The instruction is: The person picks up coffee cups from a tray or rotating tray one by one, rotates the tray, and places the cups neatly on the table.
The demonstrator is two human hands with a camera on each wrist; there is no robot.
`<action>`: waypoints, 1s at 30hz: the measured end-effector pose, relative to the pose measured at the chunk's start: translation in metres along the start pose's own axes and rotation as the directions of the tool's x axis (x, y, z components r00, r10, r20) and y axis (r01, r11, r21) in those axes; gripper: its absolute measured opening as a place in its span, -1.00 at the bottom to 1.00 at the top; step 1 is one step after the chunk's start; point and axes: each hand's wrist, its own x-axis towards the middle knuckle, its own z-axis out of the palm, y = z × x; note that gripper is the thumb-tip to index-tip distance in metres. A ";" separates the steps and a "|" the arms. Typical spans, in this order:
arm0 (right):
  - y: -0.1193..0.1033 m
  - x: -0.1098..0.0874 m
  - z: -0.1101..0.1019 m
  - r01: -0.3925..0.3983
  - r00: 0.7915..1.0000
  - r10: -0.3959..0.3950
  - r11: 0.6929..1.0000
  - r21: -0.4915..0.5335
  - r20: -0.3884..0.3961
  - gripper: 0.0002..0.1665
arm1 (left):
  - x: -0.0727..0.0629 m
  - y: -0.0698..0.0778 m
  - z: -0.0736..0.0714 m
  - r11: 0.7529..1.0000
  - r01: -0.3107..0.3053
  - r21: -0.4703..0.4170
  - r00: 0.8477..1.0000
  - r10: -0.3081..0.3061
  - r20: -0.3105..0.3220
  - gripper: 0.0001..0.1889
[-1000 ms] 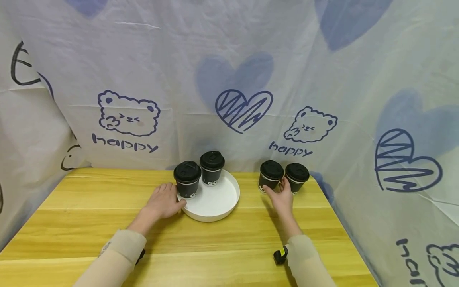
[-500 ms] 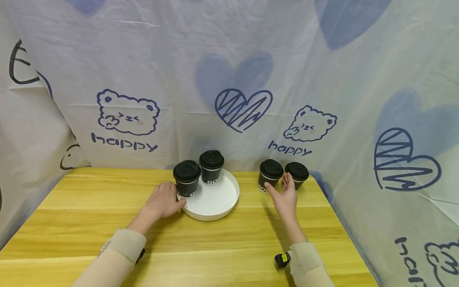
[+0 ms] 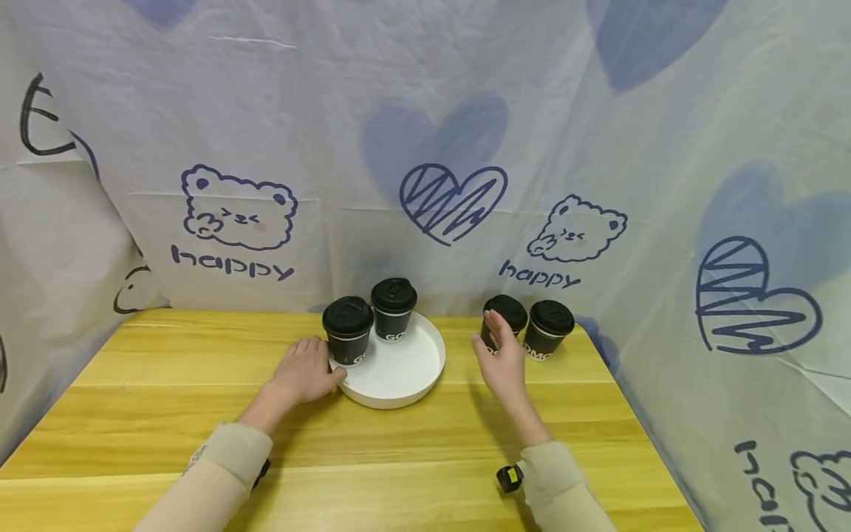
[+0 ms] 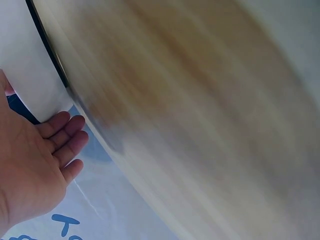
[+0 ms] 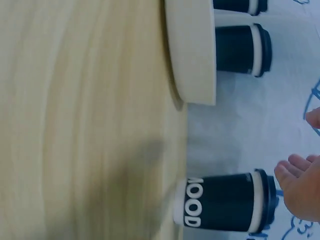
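My left hand (image 3: pixel 302 372) holds the left side of a round white tray (image 3: pixel 405 384), thumb at the rim. In the left wrist view the fingers of this hand (image 4: pixel 35 167) lie against the tray's wall (image 4: pixel 35 65). On the tray stand two black lidded paper coffee cups, the left one (image 3: pixel 348 343) nearer me than the other (image 3: pixel 392 318). My right hand (image 3: pixel 505 366), fingers spread and holding nothing, hovers before an upright coffee cup (image 3: pixel 507 309) on the table, partly hiding it. Beside that stands another coffee cup (image 3: pixel 547 336). The right wrist view shows the hand (image 5: pixel 302 190) near the lid.
The wooden table (image 3: pixel 372 458) ends at a white hanging cloth (image 3: pixel 346 133) printed with hearts and bears, which also runs along the right side. A small black device (image 3: pixel 510 478) sits at my right sleeve.
My right hand has let go of the cup on the right, drawn back, and shifted left before the neighbouring cup. The left hand and tray have stayed in place.
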 end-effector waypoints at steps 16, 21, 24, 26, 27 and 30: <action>0.024 0.001 0.038 -0.136 0.960 0.166 0.981 -0.140 0.226 -0.46 | -0.001 0.000 0.001 1.000 -0.003 -0.005 1.000 0.003 -0.012 -0.30; 0.030 0.001 0.046 -0.133 0.947 0.178 0.975 -0.177 0.268 -0.53 | -0.001 0.000 0.002 1.000 -0.003 -0.009 1.000 0.003 -0.016 -0.29; 0.031 -0.001 0.050 -0.133 0.939 0.190 0.970 -0.205 0.288 -0.57 | -0.002 0.001 0.002 1.000 -0.003 -0.011 1.000 0.002 -0.014 -0.29; 0.030 -0.002 0.051 -0.134 0.935 0.199 0.965 -0.226 0.293 -0.58 | -0.003 0.002 0.002 1.000 -0.001 -0.012 1.000 0.001 -0.010 -0.29; 0.030 -0.002 0.052 -0.135 0.934 0.202 0.963 -0.232 0.295 -0.58 | -0.002 0.002 0.002 1.000 0.001 -0.016 1.000 -0.002 -0.011 -0.28; 0.029 -0.001 0.052 -0.135 0.933 0.206 0.960 -0.244 0.294 -0.59 | -0.001 0.002 0.001 1.000 0.011 -0.021 1.000 -0.011 -0.003 -0.26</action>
